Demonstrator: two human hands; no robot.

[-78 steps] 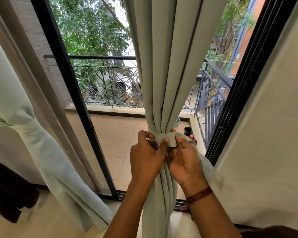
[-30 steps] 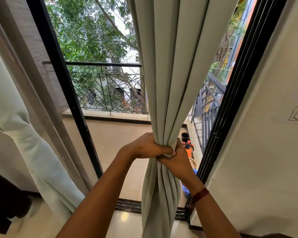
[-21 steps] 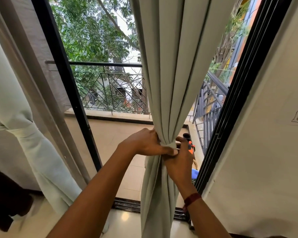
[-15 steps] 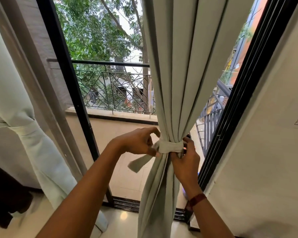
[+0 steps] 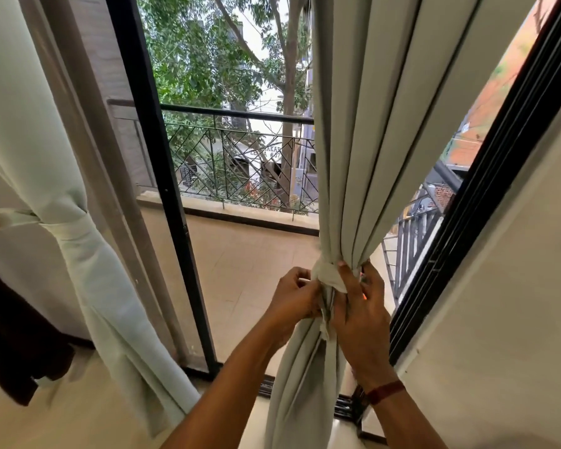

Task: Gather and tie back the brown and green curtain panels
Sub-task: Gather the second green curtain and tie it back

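Head view: green curtain panel (image 5: 363, 163) gathered at mid-height, cinched by tie band (image 5: 329, 277) in front of balcony doorway. Left hand (image 5: 293, 301) fingers curled together, pinching fabric just below the band. Right hand (image 5: 361, 311) fingers slightly spread, pressing band and folds. Second green panel (image 5: 78, 241) already tied at left.
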